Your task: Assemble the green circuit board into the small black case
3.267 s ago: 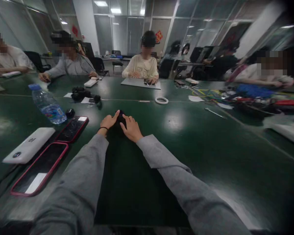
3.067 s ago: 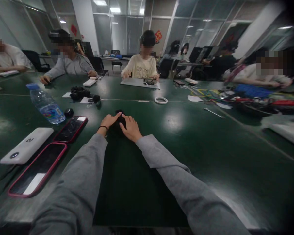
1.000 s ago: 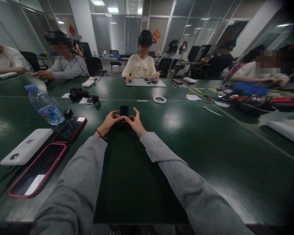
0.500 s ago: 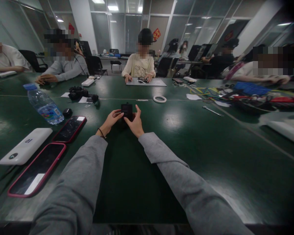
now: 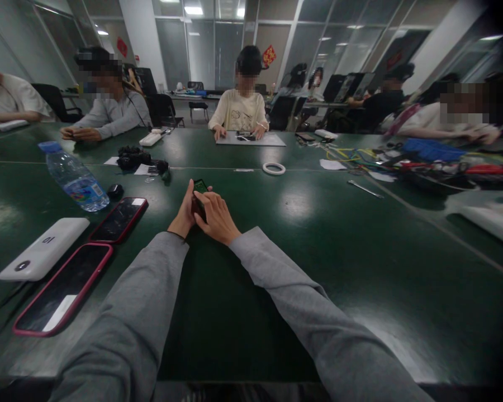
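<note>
A wide dark green table [image 5: 302, 262] fills the view, with several people seated along its far and side edges; one person in a cream shirt [image 5: 240, 111] sits straight across, hands on a grey mat [image 5: 251, 140]. To the right lies a clutter of coloured cables and tools [image 5: 406, 159]. On the left, from big to small: a phone in a pink case [image 5: 61, 289] lying face up, a white power bank [image 5: 44, 255] just beside it, a second phone with a red case [image 5: 118, 219], a clear water bottle [image 5: 73, 177] lying tilted, a heap of black gear [image 5: 136, 159], a white tape ring [image 5: 274, 168], and a small black round thing [image 5: 115, 191]. Nothing lies between these and the hands. Near the table's middle, the left hand [image 5: 183, 215] and the right hand [image 5: 216, 218] are both closed around a small dark device [image 5: 199, 188], held upright just above the tabletop; only its greenish top shows between the fingers, the right hand covering its front.
</note>
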The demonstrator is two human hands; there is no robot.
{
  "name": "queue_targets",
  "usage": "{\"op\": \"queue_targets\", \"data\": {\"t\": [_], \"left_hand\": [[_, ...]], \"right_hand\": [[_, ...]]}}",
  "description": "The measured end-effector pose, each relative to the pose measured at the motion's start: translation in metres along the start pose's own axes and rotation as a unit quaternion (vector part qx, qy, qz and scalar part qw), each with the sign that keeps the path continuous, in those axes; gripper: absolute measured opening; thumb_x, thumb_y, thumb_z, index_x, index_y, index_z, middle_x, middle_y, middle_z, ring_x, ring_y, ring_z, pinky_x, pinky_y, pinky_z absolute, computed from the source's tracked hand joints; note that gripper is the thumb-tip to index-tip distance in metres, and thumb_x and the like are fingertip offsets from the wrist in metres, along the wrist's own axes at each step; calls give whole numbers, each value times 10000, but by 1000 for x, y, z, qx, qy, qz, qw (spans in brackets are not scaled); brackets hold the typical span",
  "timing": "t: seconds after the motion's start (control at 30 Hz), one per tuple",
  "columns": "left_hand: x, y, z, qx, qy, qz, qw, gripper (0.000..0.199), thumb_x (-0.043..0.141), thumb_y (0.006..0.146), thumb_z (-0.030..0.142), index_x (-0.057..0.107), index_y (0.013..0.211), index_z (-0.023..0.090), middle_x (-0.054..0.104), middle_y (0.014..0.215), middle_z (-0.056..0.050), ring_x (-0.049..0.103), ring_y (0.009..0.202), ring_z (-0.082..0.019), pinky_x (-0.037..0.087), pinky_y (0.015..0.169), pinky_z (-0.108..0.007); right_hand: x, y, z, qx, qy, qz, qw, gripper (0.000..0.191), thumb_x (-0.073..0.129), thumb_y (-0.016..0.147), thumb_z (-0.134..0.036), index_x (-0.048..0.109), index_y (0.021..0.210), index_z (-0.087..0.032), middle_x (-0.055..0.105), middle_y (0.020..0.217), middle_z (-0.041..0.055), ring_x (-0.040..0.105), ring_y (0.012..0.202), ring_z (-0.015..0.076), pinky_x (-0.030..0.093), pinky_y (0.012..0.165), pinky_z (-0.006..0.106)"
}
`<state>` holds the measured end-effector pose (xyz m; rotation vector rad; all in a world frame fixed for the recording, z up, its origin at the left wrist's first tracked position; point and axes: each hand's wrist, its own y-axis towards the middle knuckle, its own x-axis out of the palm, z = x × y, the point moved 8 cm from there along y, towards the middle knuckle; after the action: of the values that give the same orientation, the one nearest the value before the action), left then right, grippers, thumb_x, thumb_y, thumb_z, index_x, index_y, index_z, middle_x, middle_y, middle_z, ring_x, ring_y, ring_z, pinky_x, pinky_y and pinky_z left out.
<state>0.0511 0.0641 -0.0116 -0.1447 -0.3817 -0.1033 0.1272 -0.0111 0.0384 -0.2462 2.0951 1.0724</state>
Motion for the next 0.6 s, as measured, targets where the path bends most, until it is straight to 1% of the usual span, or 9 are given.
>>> {"op": "queue_targets", "data": {"t": [0.07,0.13,0.2,0.27,0.33,0.4,0.47,0.53,0.6], "left_hand": [[-4,0,2,9,-14,11,1000,818,449,730,829,686,1081,129,716,863,-132,672,863,-267,533,752,-390],[-5,1,1,18,-17,16,1000,811,448,742,819,685,1093,127,718,880,-131,672,847,-245,534,749,-373],[-5,2,-1,18,-7,17,1000,817,439,744,824,685,1103,132,720,895,-129,671,842,-234,534,745,-363],[-4,3,-2,12,1,15,1000,839,419,737,841,687,1108,137,720,904,-127,671,846,-236,536,742,-364],[-1,3,-3,5,0,5,1000,850,411,731,851,689,1105,140,721,917,-129,673,864,-247,540,748,-373],[1,3,-2,5,-14,-9,1000,836,411,742,843,693,1098,141,722,938,-135,674,891,-260,543,763,-383],[4,1,0,13,-32,-24,999,800,422,767,814,693,1102,140,721,968,-138,674,926,-269,545,787,-389],[7,-1,3,25,-46,-37,998,681,527,791,713,684,1127,141,720,1000,-129,672,957,-263,543,821,-384],[10,-4,6,41,-53,-54,996,528,693,769,491,664,1174,153,717,1041,-106,670,987,-244,531,867,-367]], "right_hand": [[-10,0,11,47,32,67,996,563,456,962,-296,268,1490,-238,353,1408,116,303,1345,300,288,1137,497],[-16,-3,34,121,80,136,980,568,486,957,-344,278,1469,-215,355,1401,135,328,1328,295,289,1138,497],[-11,-7,60,202,158,159,953,584,525,945,-391,294,1439,-181,422,1333,155,420,1247,282,347,1101,484],[7,-9,81,262,251,117,924,576,548,940,-453,346,1390,-156,521,1207,146,525,1119,259,428,1028,459],[24,-8,89,276,319,58,905,601,599,910,-512,400,1347,-151,575,1133,123,579,1046,241,465,987,436],[32,-5,90,260,350,35,899,651,691,848,-512,431,1326,-156,584,1175,119,581,1087,240,452,1016,432],[32,-4,93,253,374,44,891,667,760,797,-446,450,1313,-158,568,1248,124,556,1160,242,426,1059,438],[32,-3,96,260,419,47,869,643,780,776,-382,472,1290,-147,576,1255,132,555,1177,244,431,1064,442],[31,-3,98,264,475,38,839,634,788,758,-354,487,1274,-142,598,1227,132,574,1153,243,450,1050,442]]}}
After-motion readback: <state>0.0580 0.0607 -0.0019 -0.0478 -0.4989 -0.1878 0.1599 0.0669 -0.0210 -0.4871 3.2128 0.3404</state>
